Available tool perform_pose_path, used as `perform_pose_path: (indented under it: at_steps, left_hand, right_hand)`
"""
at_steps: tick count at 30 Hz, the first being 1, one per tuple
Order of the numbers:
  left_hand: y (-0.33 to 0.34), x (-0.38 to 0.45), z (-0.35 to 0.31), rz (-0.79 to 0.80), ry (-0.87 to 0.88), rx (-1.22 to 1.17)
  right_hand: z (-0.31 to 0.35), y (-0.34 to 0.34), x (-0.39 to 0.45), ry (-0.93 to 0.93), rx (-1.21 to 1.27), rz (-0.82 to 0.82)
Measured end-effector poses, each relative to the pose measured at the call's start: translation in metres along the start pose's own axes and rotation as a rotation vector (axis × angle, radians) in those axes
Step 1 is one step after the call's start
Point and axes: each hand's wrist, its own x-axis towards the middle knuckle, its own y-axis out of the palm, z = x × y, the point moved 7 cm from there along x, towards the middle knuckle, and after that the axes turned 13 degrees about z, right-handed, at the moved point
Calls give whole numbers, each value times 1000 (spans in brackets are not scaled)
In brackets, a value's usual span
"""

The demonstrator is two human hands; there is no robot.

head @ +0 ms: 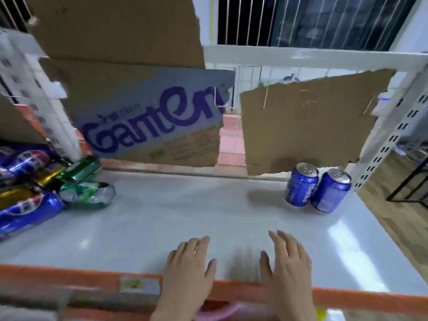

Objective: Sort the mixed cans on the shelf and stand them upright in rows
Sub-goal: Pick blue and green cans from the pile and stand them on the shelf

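Bare left hand (188, 262) and right hand (287, 258), flat, fingers extended, over shelf (162, 216).

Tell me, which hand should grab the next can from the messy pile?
Probably the left hand. The pile of cans lies at the shelf's left end, on that hand's side. The right hand sits nearer the two standing blue cans. Both hands are open, holding nothing.

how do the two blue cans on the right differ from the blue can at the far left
The two blue cans stand upright at the shelf's back right, tops up; the left blue can lies on its side. The pair stands alone, touching each other; the left one lies against a heap of green and gold cans. All are blue.
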Motion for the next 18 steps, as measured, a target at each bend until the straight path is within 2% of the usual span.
perform_pose_path:
  at_steps: [3, 6, 10, 13, 18]
  left_hand:
    - [-19, -70, 72, -69, -113, 36]
    - [-44, -147, 157, -68, -277, 47]
    - [-75, -245, 253, -92, -480, 14]
    - [-90, -314, 306, -113, -618, -21]
    - [-101, -396, 378, -198, -816, -44]
  right_hand:
    - [62, 28, -46, -65, 41, 37]
    - [146, 60, -86, -141, 41, 81]
    - [258, 104, -124, -315, -8, 288]
    - [330, 125, -145, -415, -20, 421]
    - [419, 152, -158, -506, -50, 527]
